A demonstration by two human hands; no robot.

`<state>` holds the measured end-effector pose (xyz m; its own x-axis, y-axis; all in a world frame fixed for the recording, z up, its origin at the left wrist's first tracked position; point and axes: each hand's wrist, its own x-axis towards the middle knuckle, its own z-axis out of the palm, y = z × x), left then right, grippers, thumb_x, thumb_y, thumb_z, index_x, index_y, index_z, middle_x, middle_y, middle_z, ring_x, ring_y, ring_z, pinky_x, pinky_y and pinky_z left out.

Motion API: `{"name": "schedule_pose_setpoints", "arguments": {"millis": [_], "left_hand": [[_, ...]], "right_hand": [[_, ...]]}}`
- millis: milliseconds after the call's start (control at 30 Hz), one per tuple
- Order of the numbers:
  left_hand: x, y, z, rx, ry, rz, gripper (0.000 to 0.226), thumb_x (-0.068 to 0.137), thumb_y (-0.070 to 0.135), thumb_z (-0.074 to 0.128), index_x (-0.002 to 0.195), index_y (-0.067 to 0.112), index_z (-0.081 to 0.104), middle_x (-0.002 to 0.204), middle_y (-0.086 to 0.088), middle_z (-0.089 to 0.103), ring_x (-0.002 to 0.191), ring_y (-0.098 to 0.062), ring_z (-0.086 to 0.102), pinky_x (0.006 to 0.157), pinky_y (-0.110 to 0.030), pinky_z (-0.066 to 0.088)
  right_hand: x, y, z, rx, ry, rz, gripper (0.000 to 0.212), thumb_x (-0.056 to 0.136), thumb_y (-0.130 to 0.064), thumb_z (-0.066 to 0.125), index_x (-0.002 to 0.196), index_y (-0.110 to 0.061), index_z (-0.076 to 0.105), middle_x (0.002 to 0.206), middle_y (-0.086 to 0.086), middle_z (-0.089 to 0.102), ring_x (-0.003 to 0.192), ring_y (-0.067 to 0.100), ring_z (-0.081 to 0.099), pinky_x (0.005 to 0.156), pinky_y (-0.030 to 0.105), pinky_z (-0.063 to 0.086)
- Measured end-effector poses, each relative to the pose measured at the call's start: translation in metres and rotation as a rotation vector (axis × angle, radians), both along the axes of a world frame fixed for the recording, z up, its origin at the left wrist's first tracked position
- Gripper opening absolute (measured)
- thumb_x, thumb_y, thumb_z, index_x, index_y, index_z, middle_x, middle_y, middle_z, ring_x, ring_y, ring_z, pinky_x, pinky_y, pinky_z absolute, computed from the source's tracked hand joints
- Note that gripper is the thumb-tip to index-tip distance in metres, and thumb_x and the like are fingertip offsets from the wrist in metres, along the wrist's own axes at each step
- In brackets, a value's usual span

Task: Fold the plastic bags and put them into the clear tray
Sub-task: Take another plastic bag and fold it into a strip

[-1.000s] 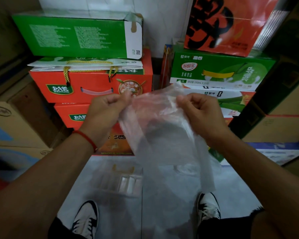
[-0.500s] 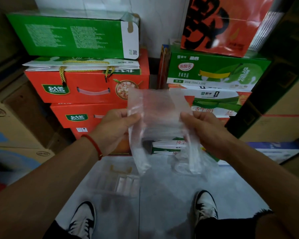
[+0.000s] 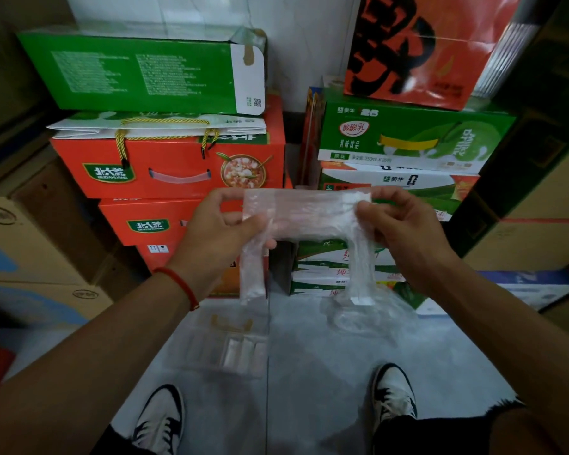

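Observation:
A thin clear plastic bag (image 3: pixel 304 215) is stretched as a folded horizontal band between both hands at chest height. My left hand (image 3: pixel 219 231) pinches its left end and my right hand (image 3: pixel 404 231) pinches its right end. The bag's two handle strips hang down below the band. On the grey floor below lies the clear tray (image 3: pixel 207 336) with a few folded white bags (image 3: pixel 242 351) inside. Another loose clear bag (image 3: pixel 368 311) lies crumpled on the floor to the right of the tray.
Stacked orange gift boxes (image 3: pixel 165 169) and green cartons (image 3: pixel 408 139) wall in the far side. Brown cardboard boxes (image 3: pixel 30 244) stand at the left, more boxes at the right. My two shoes (image 3: pixel 160 418) rest on the floor near the tray.
The bag has gone from an open hanging sheet to a narrower folded band held sideways. Both hands dropped lower and spread further apart.

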<state>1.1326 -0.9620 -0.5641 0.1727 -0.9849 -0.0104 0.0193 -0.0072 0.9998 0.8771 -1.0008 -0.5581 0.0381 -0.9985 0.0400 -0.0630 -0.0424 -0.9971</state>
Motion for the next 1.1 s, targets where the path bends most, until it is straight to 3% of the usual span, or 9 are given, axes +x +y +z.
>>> {"name": "schedule_pose_setpoints", "arguments": {"millis": [100, 233, 333, 433, 500, 667, 767, 967, 1100], "left_hand": [[0.001, -0.005, -0.003, -0.033, 0.002, 0.049, 0.044, 0.090, 0.014, 0.074, 0.128, 0.026, 0.056, 0.096, -0.010, 0.077, 0.088, -0.022, 0.075, 0.082, -0.040, 0.060], [0.003, -0.009, -0.003, -0.094, 0.033, 0.042, 0.034, 0.096, 0.014, 0.068, 0.125, 0.033, 0.066, 0.096, -0.011, 0.075, 0.094, -0.022, 0.070, 0.097, -0.048, 0.054], [0.004, -0.008, -0.003, -0.079, 0.078, -0.002, 0.033, 0.098, 0.006, 0.063, 0.126, 0.024, 0.069, 0.097, -0.012, 0.075, 0.097, -0.024, 0.070, 0.094, -0.044, 0.056], [0.003, -0.009, -0.002, 0.011, 0.166, -0.033, 0.028, 0.099, 0.011, 0.061, 0.123, 0.022, 0.071, 0.125, -0.019, 0.069, 0.106, -0.027, 0.067, 0.085, -0.039, 0.057], [0.002, -0.008, -0.001, 0.055, 0.195, -0.047, 0.026, 0.100, 0.010, 0.060, 0.121, 0.019, 0.071, 0.120, -0.019, 0.071, 0.100, -0.030, 0.067, 0.085, -0.042, 0.056], [0.006, -0.006, -0.003, -0.068, -0.020, -0.021, 0.022, 0.097, 0.004, 0.064, 0.113, 0.015, 0.075, 0.106, -0.008, 0.078, 0.104, -0.027, 0.072, 0.094, -0.044, 0.058], [0.009, -0.005, -0.001, -0.177, -0.221, -0.027, 0.022, 0.096, 0.011, 0.068, 0.116, 0.020, 0.074, 0.105, 0.001, 0.078, 0.103, -0.016, 0.073, 0.089, -0.033, 0.059], [0.009, -0.001, -0.001, -0.271, -0.436, 0.078, 0.015, 0.092, 0.014, 0.073, 0.106, 0.021, 0.075, 0.091, 0.008, 0.075, 0.086, -0.002, 0.071, 0.076, -0.016, 0.058], [0.010, -0.003, -0.004, -0.305, -0.500, 0.098, 0.011, 0.090, 0.011, 0.074, 0.093, 0.022, 0.076, 0.086, 0.008, 0.074, 0.081, -0.005, 0.068, 0.072, -0.017, 0.055]], "right_hand": [[-0.003, 0.001, 0.003, -0.076, 0.052, -0.026, 0.034, 0.096, -0.010, 0.071, 0.127, -0.018, 0.059, 0.091, 0.019, 0.074, 0.081, 0.021, 0.073, 0.080, 0.036, 0.063], [-0.005, 0.005, 0.009, -0.146, 0.083, 0.028, 0.026, 0.098, -0.007, 0.068, 0.121, -0.018, 0.064, 0.092, 0.028, 0.071, 0.083, 0.031, 0.072, 0.084, 0.042, 0.064], [-0.004, 0.007, 0.012, -0.167, 0.086, 0.036, 0.016, 0.098, -0.005, 0.066, 0.109, -0.015, 0.071, 0.098, 0.029, 0.072, 0.091, 0.035, 0.073, 0.086, 0.045, 0.063], [-0.005, 0.007, 0.012, -0.176, 0.097, 0.036, 0.014, 0.097, -0.004, 0.067, 0.101, -0.015, 0.074, 0.093, 0.013, 0.077, 0.085, 0.019, 0.073, 0.082, 0.036, 0.064], [-0.007, 0.006, 0.012, -0.169, 0.087, 0.046, 0.014, 0.097, -0.004, 0.066, 0.098, -0.015, 0.074, 0.089, 0.002, 0.078, 0.083, 0.014, 0.073, 0.078, 0.030, 0.063], [-0.011, 0.003, 0.012, -0.187, 0.137, 0.044, 0.013, 0.095, -0.004, 0.069, 0.098, -0.015, 0.076, 0.091, 0.000, 0.079, 0.083, 0.011, 0.074, 0.074, 0.022, 0.059], [-0.013, 0.003, 0.014, -0.221, 0.224, 0.069, 0.017, 0.093, -0.005, 0.072, 0.097, -0.021, 0.077, 0.089, -0.004, 0.080, 0.082, 0.008, 0.075, 0.075, 0.018, 0.058], [-0.013, 0.002, 0.013, -0.243, 0.295, 0.079, 0.024, 0.087, -0.006, 0.078, 0.106, -0.021, 0.075, 0.096, 0.012, 0.077, 0.089, 0.020, 0.077, 0.082, 0.022, 0.061], [-0.014, -0.001, 0.010, -0.289, 0.444, 0.031, 0.021, 0.086, -0.015, 0.081, 0.102, -0.029, 0.075, 0.094, -0.002, 0.078, 0.088, 0.013, 0.075, 0.083, 0.031, 0.064]]}}
